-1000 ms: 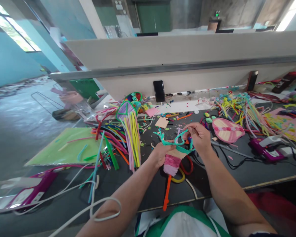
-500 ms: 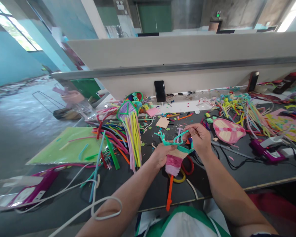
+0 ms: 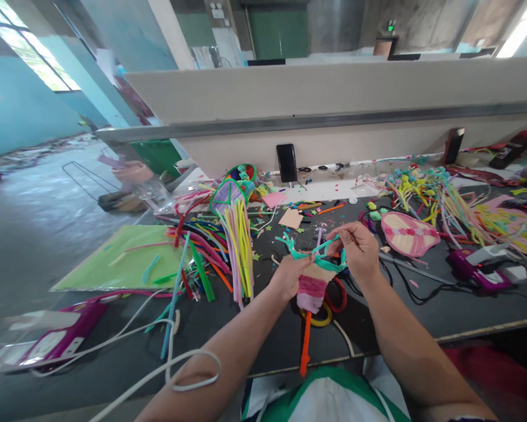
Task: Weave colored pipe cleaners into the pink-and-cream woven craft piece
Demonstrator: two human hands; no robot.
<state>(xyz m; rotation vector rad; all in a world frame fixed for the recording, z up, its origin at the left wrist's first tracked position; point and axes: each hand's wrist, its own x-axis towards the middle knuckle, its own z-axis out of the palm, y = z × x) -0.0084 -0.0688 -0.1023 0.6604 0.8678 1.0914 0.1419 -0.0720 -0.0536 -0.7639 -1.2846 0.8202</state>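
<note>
My left hand (image 3: 288,275) grips a pipe-cleaner craft piece (image 3: 311,288), banded in cream, dark pink and light pink, with a turquoise edge at its top. An orange stem (image 3: 305,346) points down from it toward the table's front edge. Between thumb and fingers, my right hand (image 3: 357,249) pinches a turquoise pipe cleaner (image 3: 327,244) that bends in a loop over the top of the piece. Just behind and below lie scissors (image 3: 339,295) with red and yellow handles, partly hidden by the piece.
Yellow and pink pipe cleaners (image 3: 241,252) lie in a bundle at left, near a green sheet (image 3: 114,258). A pink heart-like piece (image 3: 410,233) and a purple power strip (image 3: 476,269) are at right. A phone (image 3: 286,163) leans against the divider (image 3: 355,149). A white cable (image 3: 193,354) crosses lower left.
My right hand has drawn the turquoise pipe cleaner slightly, and its loop looks flatter and narrower. The left hand keeps its hold on the craft piece. The whole view has shifted a little.
</note>
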